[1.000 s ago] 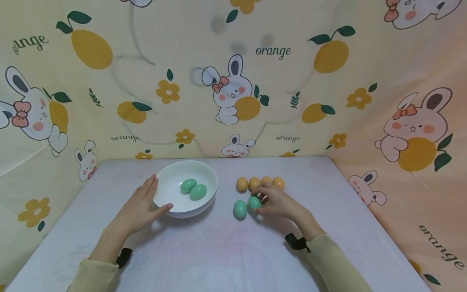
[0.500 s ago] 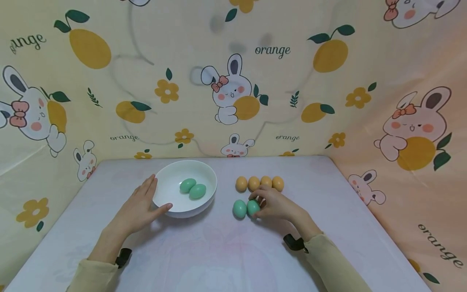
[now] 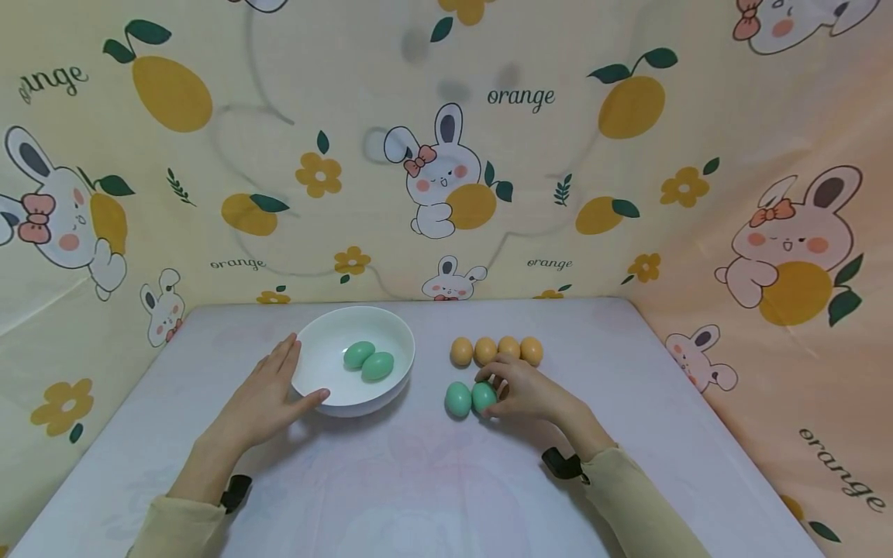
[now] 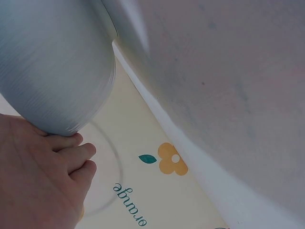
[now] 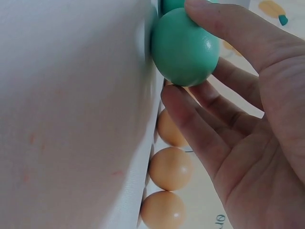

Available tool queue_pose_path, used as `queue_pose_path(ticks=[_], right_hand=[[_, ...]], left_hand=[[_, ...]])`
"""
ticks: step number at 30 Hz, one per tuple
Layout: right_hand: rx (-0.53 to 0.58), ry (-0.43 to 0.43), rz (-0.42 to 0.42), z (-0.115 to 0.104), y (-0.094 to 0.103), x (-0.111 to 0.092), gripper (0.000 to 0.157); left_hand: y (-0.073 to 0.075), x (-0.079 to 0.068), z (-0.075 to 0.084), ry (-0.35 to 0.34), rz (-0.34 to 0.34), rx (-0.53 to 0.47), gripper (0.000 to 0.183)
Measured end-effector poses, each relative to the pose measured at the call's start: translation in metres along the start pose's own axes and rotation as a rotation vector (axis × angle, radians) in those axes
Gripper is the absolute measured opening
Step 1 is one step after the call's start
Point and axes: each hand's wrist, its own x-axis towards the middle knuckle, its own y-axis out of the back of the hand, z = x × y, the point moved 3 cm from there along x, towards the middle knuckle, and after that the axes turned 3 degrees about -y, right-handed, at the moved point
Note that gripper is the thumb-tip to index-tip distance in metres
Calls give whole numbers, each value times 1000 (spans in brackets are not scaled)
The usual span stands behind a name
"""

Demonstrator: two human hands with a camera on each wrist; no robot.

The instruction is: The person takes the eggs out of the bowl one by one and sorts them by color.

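A white bowl (image 3: 314, 387) stands left of the table's middle with two green eggs (image 3: 377, 366) inside. My left hand (image 3: 268, 399) rests against its near left side, fingers straight along the wall and thumb at the rim. The left wrist view shows the bowl's outer wall (image 4: 57, 67) with the fingertips against its edge. To the right, two more green eggs stand side by side on the table. My right hand (image 3: 526, 391) pinches the right one (image 5: 183, 47) between thumb and fingers; the left one (image 3: 458, 400) stands beside it.
Behind the right hand, several yellow-orange eggs (image 3: 462, 352) stand in a row, partly covered by its fingers. A pale cloth covers the table (image 3: 405, 480). A printed curtain (image 3: 335, 116) with rabbits and oranges rises at the back and sides.
Since a second ago, my right hand has brought its green egg slightly nearer and left, down beside the other one. During the last half second almost nothing moves. The left hand and bowl stay put.
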Motion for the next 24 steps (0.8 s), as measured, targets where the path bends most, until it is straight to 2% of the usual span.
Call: queue_pose_path(ticks=[24], right_hand=[[-2,12,27,3,2,-1,59]], left_hand=[[-2,1,-2,9,4,-1,113]])
